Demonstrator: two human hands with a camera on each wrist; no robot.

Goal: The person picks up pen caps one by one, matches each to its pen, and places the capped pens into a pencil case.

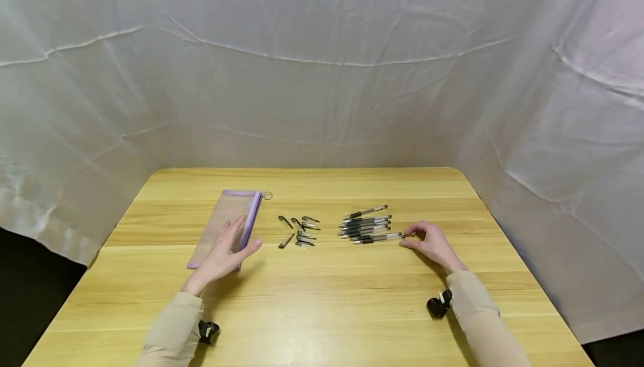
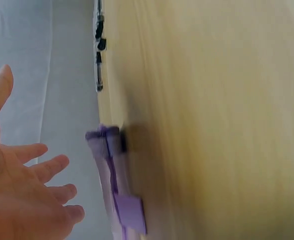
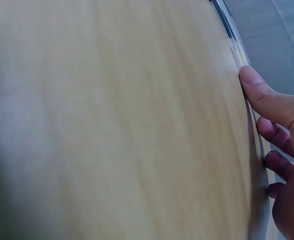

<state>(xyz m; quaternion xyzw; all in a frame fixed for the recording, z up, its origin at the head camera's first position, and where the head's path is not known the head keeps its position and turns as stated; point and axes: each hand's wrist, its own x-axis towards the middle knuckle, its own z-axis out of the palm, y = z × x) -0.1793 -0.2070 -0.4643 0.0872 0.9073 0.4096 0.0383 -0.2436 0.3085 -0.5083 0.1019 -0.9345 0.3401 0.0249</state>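
Observation:
My right hand (image 1: 431, 245) pinches the end of the nearest gel pen (image 1: 378, 238), which lies on the table. In the right wrist view the thumb (image 3: 254, 85) is at the pen's clear barrel (image 3: 235, 50); the pinch itself is partly hidden. Several more black-and-clear pens (image 1: 365, 222) lie side by side just beyond it, tips to the left. Over a translucent pouch (image 1: 226, 207) with a purple zipper edge hovers my left hand (image 1: 218, 258), fingers spread and holding nothing. The left wrist view shows those fingers (image 2: 52, 167) beside the pouch's purple zipper end (image 2: 106, 142).
Between the pouch and the pens lie several loose pen caps (image 1: 305, 235), black and clear. A small ring (image 1: 268, 195) hangs from the pouch's far corner. The wooden table (image 1: 322, 300) is bounded by pale cloth (image 1: 312, 104) at the back and sides.

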